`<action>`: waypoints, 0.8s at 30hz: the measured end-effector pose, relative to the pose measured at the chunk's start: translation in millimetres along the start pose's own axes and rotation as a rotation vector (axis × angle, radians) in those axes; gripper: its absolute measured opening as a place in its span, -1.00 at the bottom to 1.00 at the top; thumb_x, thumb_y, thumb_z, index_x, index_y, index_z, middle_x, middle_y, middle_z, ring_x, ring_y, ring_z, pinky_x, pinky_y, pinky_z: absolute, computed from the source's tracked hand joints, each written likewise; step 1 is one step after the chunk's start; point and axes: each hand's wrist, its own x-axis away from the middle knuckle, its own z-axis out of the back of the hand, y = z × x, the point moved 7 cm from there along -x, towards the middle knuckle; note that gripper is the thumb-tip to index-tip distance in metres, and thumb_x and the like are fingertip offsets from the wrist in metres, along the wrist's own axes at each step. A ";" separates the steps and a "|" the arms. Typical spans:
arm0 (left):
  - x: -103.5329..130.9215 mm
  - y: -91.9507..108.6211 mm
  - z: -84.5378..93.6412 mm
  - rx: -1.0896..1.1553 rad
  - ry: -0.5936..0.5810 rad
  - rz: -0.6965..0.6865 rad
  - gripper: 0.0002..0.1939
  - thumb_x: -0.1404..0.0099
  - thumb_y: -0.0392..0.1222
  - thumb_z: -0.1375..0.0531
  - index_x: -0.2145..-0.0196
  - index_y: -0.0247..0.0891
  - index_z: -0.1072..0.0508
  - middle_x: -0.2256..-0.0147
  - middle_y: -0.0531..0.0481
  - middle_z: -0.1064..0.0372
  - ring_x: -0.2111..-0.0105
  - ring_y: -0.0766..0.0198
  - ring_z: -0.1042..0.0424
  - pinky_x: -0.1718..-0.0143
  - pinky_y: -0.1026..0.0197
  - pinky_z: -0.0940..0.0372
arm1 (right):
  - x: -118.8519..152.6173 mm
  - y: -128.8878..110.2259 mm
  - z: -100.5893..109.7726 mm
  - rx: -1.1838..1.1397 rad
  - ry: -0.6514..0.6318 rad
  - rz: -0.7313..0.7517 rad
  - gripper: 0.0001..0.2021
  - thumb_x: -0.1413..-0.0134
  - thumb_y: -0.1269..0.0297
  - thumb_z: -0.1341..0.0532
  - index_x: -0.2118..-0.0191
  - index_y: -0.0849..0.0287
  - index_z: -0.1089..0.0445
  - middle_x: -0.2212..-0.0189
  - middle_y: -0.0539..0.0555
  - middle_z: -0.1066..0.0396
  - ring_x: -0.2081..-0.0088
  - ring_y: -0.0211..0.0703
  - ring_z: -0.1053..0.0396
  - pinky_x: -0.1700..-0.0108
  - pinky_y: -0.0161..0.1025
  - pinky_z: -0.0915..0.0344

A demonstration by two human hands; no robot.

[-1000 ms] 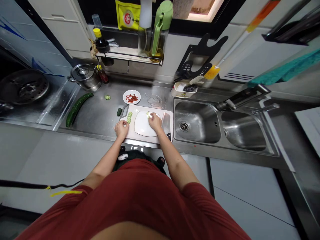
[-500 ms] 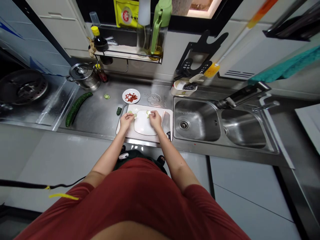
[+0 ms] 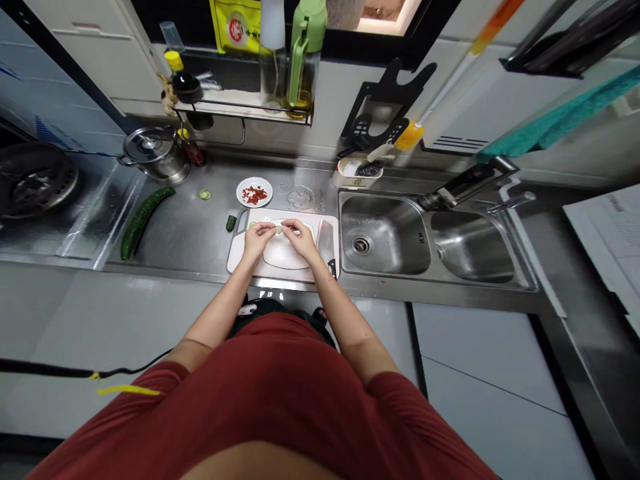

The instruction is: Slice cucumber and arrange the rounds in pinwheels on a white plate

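Over the back edge of a white plate, my left hand and my right hand come together at the fingertips. Both pinch at a small pale-green cucumber slice. Under the plate lies a pale cutting board. Another slice shows just behind my left fingers, partly hidden. A kitchen knife with a black handle rests on the board's right side. Left of the board sits a cucumber end piece.
A long cucumber and a few slices lie on the steel counter to the left. A dish of chopped red pieces stands behind the board. To the right is a double sink; a steel pot stands back left.
My hands have moved from opposite sides of the plate to meet above its back edge, with a cucumber slice between the fingertips. The view has shifted slightly right.
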 end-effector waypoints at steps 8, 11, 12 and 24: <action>3.0 1.2 -4.2 -0.006 -0.047 -0.030 -0.76 0.00 -0.13 -0.31 0.36 -0.31 -0.48 0.42 -0.02 -0.45 0.40 0.31 -0.43 0.26 0.22 -0.33 | 0.1 4.8 -5.2 0.001 -0.001 0.002 -0.78 -0.06 0.10 -0.14 0.37 0.16 -0.38 0.35 0.02 -0.42 0.25 -0.20 -0.37 0.11 -0.23 -0.28; 1.2 -3.2 -3.8 -0.028 -0.048 -0.044 -0.74 -0.01 -0.11 -0.30 0.35 -0.29 -0.48 0.42 -0.01 -0.45 0.40 0.31 -0.43 0.27 0.22 -0.33 | -0.2 8.4 -5.8 0.014 -0.009 -0.025 -0.78 -0.06 0.10 -0.13 0.37 0.15 -0.37 0.35 0.02 -0.42 0.24 -0.19 -0.36 0.10 -0.22 -0.28; 0.6 -4.9 -3.5 -0.038 -0.043 -0.043 -0.74 -0.02 -0.10 -0.30 0.35 -0.29 -0.47 0.41 -0.01 -0.45 0.39 0.31 -0.43 0.27 0.23 -0.33 | -0.6 9.3 -5.7 0.009 -0.010 -0.030 -0.78 -0.06 0.10 -0.13 0.37 0.15 -0.37 0.35 0.01 -0.42 0.24 -0.19 -0.36 0.10 -0.22 -0.28; 11.7 -25.4 -17.2 0.175 -0.155 0.435 -0.59 -0.11 0.07 -0.25 0.17 -0.25 -0.36 0.51 0.05 -0.41 0.65 0.52 -0.24 0.65 0.46 0.01 | -2.3 11.7 -1.9 -0.035 -0.006 -0.014 -0.79 -0.05 0.12 -0.14 0.39 0.16 -0.36 0.40 0.01 -0.42 0.29 -0.21 -0.35 0.14 -0.24 -0.26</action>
